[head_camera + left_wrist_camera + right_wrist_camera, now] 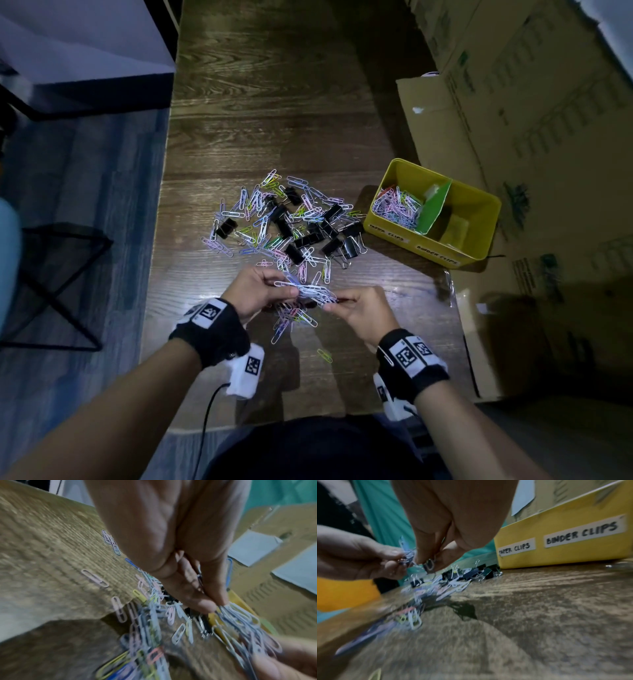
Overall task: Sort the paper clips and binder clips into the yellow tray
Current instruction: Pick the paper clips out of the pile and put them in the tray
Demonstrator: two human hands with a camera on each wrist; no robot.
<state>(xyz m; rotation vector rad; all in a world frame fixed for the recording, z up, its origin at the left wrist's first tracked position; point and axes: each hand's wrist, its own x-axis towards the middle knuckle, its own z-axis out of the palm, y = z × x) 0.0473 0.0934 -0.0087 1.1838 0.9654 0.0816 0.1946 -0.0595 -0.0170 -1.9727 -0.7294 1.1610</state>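
Note:
A mixed pile of coloured paper clips and black binder clips point(287, 222) lies mid-table. The yellow tray point(479, 212) stands to its right. A green divider point(435, 209) splits it, and the compartment labelled PAPER CLIPS holds paper clips point(397, 205). My left hand point(294, 291) pinches a bunch of pale paper clips point(313, 291) just above the table, near me. My right hand point(329, 306) pinches the bunch's other end. In the right wrist view its fingertips point(419, 559) hold a small dark binder clip point(429, 565) with a wire loop. More loose clips point(294, 318) lie under both hands.
Cardboard boxes point(513, 137) line the table's right side, close behind the tray. A single yellow-green paper clip point(324, 355) lies near my body. On the floor to the left stands a black wire frame point(51, 284), and a white cabinet point(85, 44) stands at the far left.

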